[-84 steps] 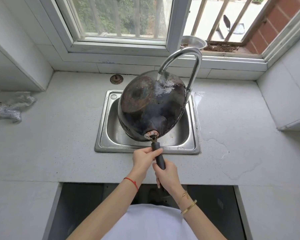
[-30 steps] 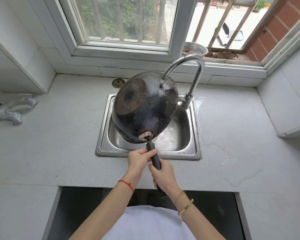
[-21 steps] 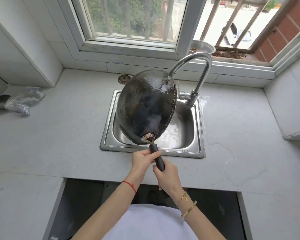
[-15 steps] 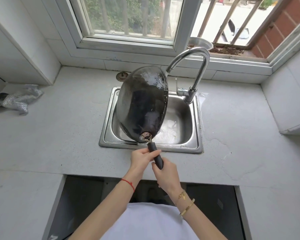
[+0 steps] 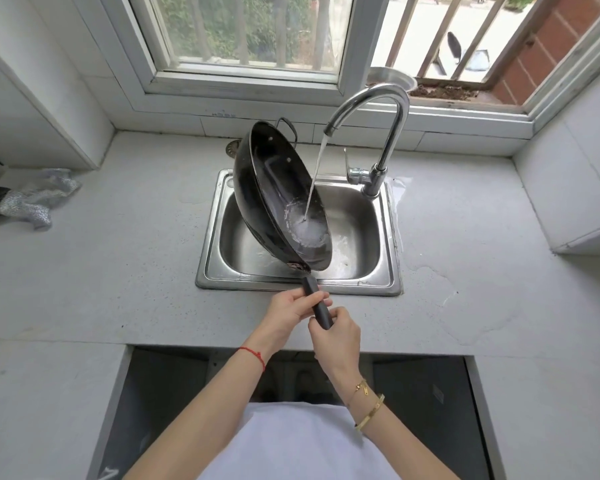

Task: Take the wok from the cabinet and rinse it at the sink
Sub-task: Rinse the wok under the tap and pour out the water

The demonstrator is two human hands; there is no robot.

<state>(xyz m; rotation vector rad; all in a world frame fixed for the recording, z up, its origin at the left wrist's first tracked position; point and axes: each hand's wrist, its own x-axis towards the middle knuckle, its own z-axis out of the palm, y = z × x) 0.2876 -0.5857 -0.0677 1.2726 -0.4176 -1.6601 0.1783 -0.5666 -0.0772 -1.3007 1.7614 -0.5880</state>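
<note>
The black wok hangs tilted on its edge over the steel sink, its inside facing right toward the tap. Water runs from the curved chrome faucet and splashes into the wok's lower inside. My left hand grips the upper part of the wok's black handle. My right hand holds the handle's end just below it. A small loop handle shows at the wok's far rim.
A crumpled silvery cloth lies at the left of the grey counter. A wet patch spreads right of the sink. A metal bowl sits on the window sill. The open cabinet bay lies below the counter's front edge.
The wok has been rolled about its handle from bottom-up to inside facing the tap. Water now falls into it instead of onto its outer bottom. Both hands stay on the handle.
</note>
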